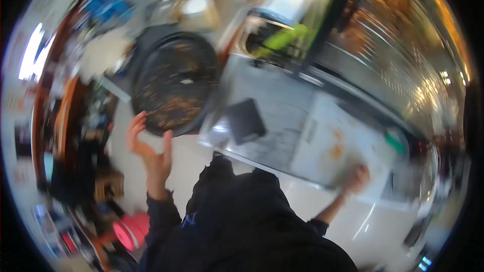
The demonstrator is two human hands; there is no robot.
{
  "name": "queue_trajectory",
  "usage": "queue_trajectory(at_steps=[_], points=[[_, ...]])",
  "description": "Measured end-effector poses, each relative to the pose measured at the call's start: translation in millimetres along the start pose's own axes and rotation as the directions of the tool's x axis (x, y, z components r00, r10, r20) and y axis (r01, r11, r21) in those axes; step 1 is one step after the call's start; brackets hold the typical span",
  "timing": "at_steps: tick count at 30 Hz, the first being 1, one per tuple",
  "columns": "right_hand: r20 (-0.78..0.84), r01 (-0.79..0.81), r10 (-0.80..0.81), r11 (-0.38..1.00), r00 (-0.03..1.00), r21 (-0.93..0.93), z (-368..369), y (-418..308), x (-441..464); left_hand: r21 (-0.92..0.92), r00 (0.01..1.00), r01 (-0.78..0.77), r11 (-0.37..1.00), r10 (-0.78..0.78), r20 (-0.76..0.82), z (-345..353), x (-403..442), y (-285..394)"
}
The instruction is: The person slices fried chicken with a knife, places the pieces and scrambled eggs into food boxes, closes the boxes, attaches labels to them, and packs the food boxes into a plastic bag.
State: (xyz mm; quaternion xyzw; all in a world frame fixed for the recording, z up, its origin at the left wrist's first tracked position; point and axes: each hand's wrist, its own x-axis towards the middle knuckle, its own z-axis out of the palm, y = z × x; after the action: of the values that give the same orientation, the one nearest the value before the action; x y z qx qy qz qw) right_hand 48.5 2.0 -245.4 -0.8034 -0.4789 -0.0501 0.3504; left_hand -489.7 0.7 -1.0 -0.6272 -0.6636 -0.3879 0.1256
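The left hand [152, 153] is empty, its fingers spread and thumb apart. Just beyond its fingertips, at one o'clock, sits a round black pan [200, 60] scattered with brown bits. The right hand [357, 179] is over or on a stained white board [318, 143]; blur hides its grip, so I cannot tell whether it holds anything. From there, a black square [245, 121] lies at ten o'clock on the grey worktop [282, 98].

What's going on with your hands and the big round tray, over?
Left hand open near round black tray. Right hand at white board, grip blurred. Brown bits in tray. Dark square object between tray and board.
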Motion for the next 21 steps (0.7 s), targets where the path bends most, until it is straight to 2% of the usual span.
queue_trajectory(at_steps=[1,4,6,8,9,10,11,12,13,15,16,17,18,19,20,21], points=[[-0.073,0.071,-0.051,0.949,0.996,0.306,25.7,69.6,3.3,0.027,1.0,-0.017,0.999,0.017,-0.008,-8.0,-0.5,-17.5],[0.294,-0.136,0.129,0.991,0.947,0.003,-27.1,-99.9,52.0,0.143,0.997,0.031,0.989,-0.02,-0.08,-36.1,5.1,-86.3],[0.541,-0.286,0.128,0.933,0.831,0.219,-33.0,-224.2,60.2,0.223,0.984,0.083,0.971,-0.045,-0.172,-60.8,30.3,-151.1],[0.629,-0.31,-0.106,0.8,0.77,0.514,-5.1,-299.8,46.7,0.289,0.963,0.141,0.947,-0.063,-0.263,-76.9,69.2,-244.2],[0.63,-0.33,-0.232,0.691,0.741,0.643,13.2,-337.1,41.3,0.341,0.95,0.152,0.928,-0.042,-0.309,-79.9,99.2,-291.1],[0.615,-0.359,-0.349,0.571,0.707,0.738,20.7,-375.8,32.2,0.402,0.959,0.143,0.904,-0.026,-0.282,-82.3,122.7,-345.2],[0.638,-0.448,-0.376,0.481,0.672,0.754,35.5,-431.7,17.7,0.465,0.962,0.124,0.877,0.008,-0.271,-74.5,147.2,-409.3],[0.66,-0.535,-0.403,0.388,0.634,0.75,50.6,-487.8,3.3,0.48,0.964,0.217,0.85,-0.108,-0.244,-62.8,167.2,-469.2],[0.762,-0.672,-0.332,0.36,0.556,0.647,53.5,-567.3,-24.7,0.493,0.949,0.312,0.812,-0.24,-0.206,-47.8,177.3,-517.7],[0.774,-0.729,-0.465,0.328,0.429,0.601,50.6,-730.0,-84.8,0.433,0.901,0.388,0.813,-0.434,0.007,-25.0,168.2,-563.8],[0.744,-0.757,-0.577,0.304,0.337,0.578,68.6,-782.7,-106.8,0.377,0.927,0.364,0.852,-0.371,-0.057,-18.7,158.8,-559.3],[0.706,-0.787,-0.684,0.33,0.181,0.522,93.7,-838.4,-123.5,0.328,0.944,0.329,0.885,-0.307,-0.119,-12.5,144.0,-546.7],[0.642,-0.799,-0.766,0.374,0.019,0.47,118.6,-894.2,-140.1,0.284,0.964,0.267,0.921,-0.251,-0.093,-15.5,136.5,-531.7],[0.653,-0.726,-0.757,0.47,-0.04,0.501,146.1,-946.7,-162.8,0.273,0.964,0.258,0.927,-0.265,-0.008,-16.3,125.5,-515.8],[0.593,-0.754,-0.791,0.48,-0.15,0.45,159.3,-994.9,-193.4,0.173,0.936,0.334,0.926,-0.348,0.053,-10.1,111.1,-504.9],[0.567,-0.737,-0.795,0.514,-0.216,0.439,201.3,-1034.6,-224.2,0.109,0.93,0.36,0.927,-0.365,0.032,-7.5,103.1,-499.0]])
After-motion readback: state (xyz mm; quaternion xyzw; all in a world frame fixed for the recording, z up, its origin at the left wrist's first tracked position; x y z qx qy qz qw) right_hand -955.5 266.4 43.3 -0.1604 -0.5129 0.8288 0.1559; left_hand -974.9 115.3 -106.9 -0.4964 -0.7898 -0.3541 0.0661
